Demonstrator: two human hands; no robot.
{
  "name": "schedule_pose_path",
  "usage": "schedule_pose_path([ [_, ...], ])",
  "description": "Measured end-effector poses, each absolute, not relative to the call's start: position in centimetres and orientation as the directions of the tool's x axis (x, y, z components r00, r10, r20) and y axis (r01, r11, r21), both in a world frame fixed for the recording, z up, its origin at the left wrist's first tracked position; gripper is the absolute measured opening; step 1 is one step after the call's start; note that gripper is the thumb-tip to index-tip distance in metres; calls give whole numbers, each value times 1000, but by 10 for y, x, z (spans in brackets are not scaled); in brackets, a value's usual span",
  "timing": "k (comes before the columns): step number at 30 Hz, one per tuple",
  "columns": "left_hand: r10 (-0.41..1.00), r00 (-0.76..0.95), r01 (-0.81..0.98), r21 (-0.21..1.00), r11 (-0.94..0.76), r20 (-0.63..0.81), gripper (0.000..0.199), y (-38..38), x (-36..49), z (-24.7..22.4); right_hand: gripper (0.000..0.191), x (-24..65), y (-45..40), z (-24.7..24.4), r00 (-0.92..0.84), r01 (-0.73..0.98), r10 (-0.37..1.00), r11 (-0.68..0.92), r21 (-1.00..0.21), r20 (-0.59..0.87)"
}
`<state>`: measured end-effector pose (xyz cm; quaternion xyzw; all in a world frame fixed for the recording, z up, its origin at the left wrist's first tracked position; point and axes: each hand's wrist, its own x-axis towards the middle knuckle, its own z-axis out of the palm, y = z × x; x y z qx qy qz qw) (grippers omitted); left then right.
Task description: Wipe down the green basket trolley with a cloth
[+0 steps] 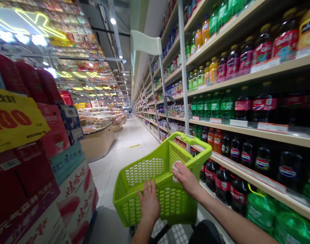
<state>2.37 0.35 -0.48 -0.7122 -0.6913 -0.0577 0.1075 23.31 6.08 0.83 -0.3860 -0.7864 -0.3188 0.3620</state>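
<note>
A lime-green plastic shopping cart (142, 195) with perforated walls stands right in front of me, its handle towards the right. My left hand (150, 200) lies against the near side wall just below the rim, fingers spread and holding nothing. Further right, my right hand (185, 176) is closed over a crumpled white tissue (175, 171), pressed at the cart's near rim by the inner divider panel (179, 154). Part of the tissue is hidden under the fingers. No goods show in the visible part of the basket.
Shelves (246, 127) of bottled drinks run along the right, close to the cart. Stacked drink cartons (76, 189) with a yellow price sign (18, 120) stand at left. A tiled aisle (129, 135) stretches ahead past a round-ended display counter (96, 140). A pale upright frame (147, 42) rises behind the cart.
</note>
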Motion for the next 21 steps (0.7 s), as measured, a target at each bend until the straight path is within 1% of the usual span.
schedule_pose_path([
  [2, 968, 24, 996, -89, -2, 250, 81, 2, 25, -5, 29, 227, 62, 7, -465, 810, 362, 542, 223, 808],
  [3, 966, 19, 996, -94, 5, 259, 81, 2, 26, -6, 31, 232, 64, 11, -436, 823, 380, 535, 191, 816],
  [6, 964, 32, 996, -88, -9, 263, 82, 3, 26, -9, 41, 262, 68, 30, -226, 918, 471, 396, 24, 852],
  [7, 965, 39, 997, -80, -18, 261, 82, 4, 27, -10, 43, 267, 68, 33, -169, 937, 487, 349, -13, 857],
  [8, 966, 43, 997, -72, -25, 255, 82, 5, 27, -11, 43, 268, 67, 32, -152, 943, 488, 331, -21, 860],
  [9, 968, 44, 997, -65, -29, 247, 82, 6, 27, -12, 42, 263, 65, 28, -183, 936, 474, 351, 6, 861],
  [12, 973, 40, 998, -61, -27, 227, 82, 8, 28, -13, 32, 226, 56, 3, -411, 826, 368, 537, 170, 834],
  [14, 976, 46, 997, -65, -33, 214, 82, 9, 29, -13, 28, 207, 54, -6, -486, 758, 315, 617, 214, 815],
  [15, 977, 49, 997, -66, -36, 210, 82, 9, 29, -13, 27, 206, 55, -6, -488, 752, 311, 625, 211, 815],
  [17, 977, 54, 997, -63, -41, 208, 83, 9, 29, -12, 31, 218, 60, 4, -420, 801, 352, 576, 160, 836],
  [20, 975, 49, 998, -55, -38, 217, 84, 8, 31, -11, 44, 250, 66, 23, -227, 902, 444, 430, 16, 867],
  [21, 975, 46, 998, -53, -35, 220, 83, 8, 31, -11, 46, 253, 66, 25, -188, 915, 461, 403, -16, 867],
])
